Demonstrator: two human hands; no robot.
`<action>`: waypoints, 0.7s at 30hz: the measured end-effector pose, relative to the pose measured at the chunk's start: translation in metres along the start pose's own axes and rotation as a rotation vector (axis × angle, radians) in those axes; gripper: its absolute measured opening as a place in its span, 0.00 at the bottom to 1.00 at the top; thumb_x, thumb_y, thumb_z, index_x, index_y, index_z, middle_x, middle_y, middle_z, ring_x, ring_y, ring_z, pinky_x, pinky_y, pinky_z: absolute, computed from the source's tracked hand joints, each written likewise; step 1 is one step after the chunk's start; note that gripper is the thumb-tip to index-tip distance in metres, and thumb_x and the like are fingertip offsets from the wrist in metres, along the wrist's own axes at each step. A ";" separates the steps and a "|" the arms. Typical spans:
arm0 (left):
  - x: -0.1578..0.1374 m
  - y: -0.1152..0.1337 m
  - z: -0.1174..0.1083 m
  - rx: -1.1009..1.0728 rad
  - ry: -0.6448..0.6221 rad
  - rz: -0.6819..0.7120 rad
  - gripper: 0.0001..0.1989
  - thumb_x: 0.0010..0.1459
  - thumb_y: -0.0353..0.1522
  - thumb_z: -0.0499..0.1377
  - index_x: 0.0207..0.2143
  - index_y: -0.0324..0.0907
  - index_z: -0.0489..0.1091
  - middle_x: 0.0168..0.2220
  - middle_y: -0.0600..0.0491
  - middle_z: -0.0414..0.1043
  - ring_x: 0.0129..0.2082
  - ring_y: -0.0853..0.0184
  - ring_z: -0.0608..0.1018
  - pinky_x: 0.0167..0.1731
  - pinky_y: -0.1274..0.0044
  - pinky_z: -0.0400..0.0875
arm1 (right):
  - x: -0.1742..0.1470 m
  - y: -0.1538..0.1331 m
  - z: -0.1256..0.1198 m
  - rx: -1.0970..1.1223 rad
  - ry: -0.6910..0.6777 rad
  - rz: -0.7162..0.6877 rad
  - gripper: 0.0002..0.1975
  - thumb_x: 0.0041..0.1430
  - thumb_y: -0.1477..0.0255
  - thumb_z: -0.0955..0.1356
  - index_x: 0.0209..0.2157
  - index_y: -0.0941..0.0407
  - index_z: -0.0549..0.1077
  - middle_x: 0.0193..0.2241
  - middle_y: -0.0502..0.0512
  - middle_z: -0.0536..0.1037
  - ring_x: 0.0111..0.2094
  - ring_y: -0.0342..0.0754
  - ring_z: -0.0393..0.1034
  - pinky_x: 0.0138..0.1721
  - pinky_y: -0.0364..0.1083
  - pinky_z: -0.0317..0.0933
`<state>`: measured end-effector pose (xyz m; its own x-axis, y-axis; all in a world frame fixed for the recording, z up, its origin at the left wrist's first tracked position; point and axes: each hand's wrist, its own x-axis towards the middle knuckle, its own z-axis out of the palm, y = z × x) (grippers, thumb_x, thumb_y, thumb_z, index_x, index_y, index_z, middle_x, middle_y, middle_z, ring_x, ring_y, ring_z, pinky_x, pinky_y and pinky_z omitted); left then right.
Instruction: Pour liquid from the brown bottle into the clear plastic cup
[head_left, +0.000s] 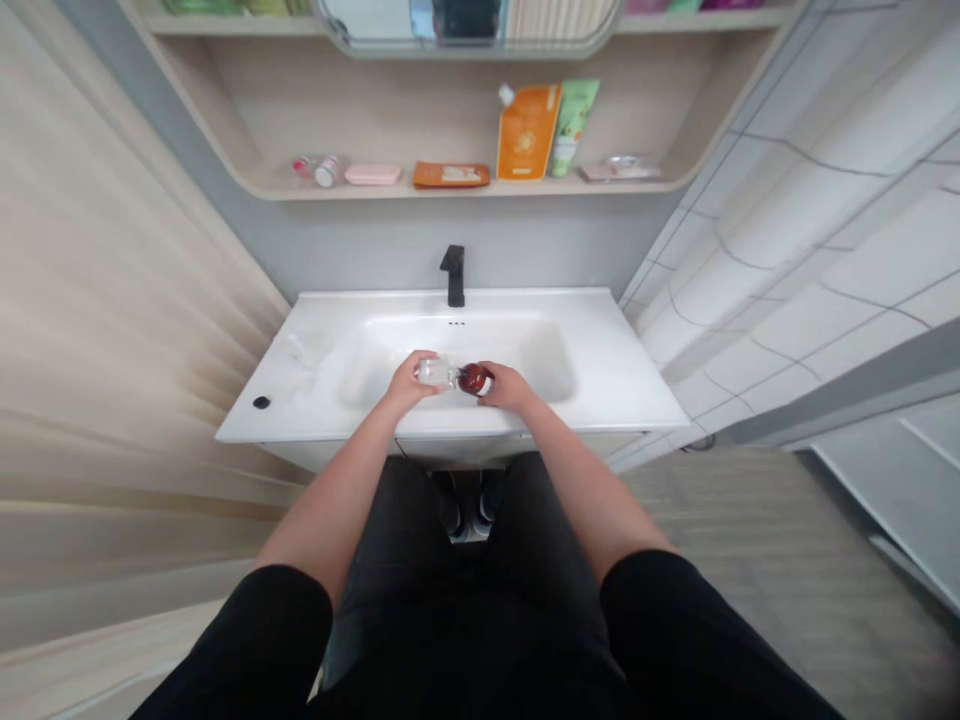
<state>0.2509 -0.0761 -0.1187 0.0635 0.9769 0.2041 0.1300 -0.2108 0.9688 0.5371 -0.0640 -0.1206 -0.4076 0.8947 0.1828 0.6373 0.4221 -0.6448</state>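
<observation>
Over the front part of the white sink basin [525, 365], my left hand [407, 382] is closed around a small clear bottle [433, 373], which lies sideways with its neck toward the right. My right hand [504, 386] grips a brown bottle [472, 378] with a white label, tilted so its mouth end faces the clear bottle. The two bottle mouths meet or nearly touch; whether liquid passes between them is too small to tell. Behind them stands a black faucet [454, 275].
A small black object [261, 402] lies on the counter's left side, near a wet-looking patch. On the shelf [360, 192] above are an orange pouch [529, 132], a green tube [574, 128], a pink soap bar [373, 174] and an orange packet [451, 175]. A curtain [112, 300] hangs at left.
</observation>
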 end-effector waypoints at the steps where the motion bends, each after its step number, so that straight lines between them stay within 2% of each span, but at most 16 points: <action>1: 0.000 0.000 0.000 -0.002 -0.004 -0.001 0.39 0.32 0.34 0.80 0.51 0.44 0.76 0.49 0.50 0.80 0.47 0.55 0.81 0.52 0.64 0.75 | 0.000 0.000 0.000 0.000 0.002 0.005 0.43 0.43 0.77 0.81 0.63 0.51 0.78 0.56 0.55 0.85 0.54 0.60 0.81 0.59 0.53 0.73; 14: 0.008 0.007 -0.003 -0.003 -0.045 -0.025 0.40 0.31 0.33 0.80 0.51 0.45 0.76 0.48 0.51 0.80 0.46 0.56 0.82 0.51 0.63 0.77 | -0.001 0.002 0.000 0.028 0.019 0.006 0.43 0.43 0.75 0.82 0.64 0.51 0.77 0.56 0.56 0.85 0.53 0.60 0.82 0.58 0.53 0.73; 21: 0.010 0.012 -0.004 0.030 -0.052 -0.006 0.39 0.32 0.33 0.80 0.51 0.46 0.76 0.50 0.50 0.79 0.49 0.54 0.81 0.52 0.63 0.76 | 0.000 0.004 0.000 0.039 0.031 -0.011 0.43 0.42 0.74 0.83 0.63 0.51 0.78 0.55 0.55 0.86 0.52 0.60 0.82 0.57 0.52 0.73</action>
<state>0.2494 -0.0689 -0.1048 0.1136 0.9753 0.1896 0.1605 -0.2064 0.9652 0.5393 -0.0621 -0.1231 -0.3935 0.8945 0.2122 0.6068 0.4261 -0.6710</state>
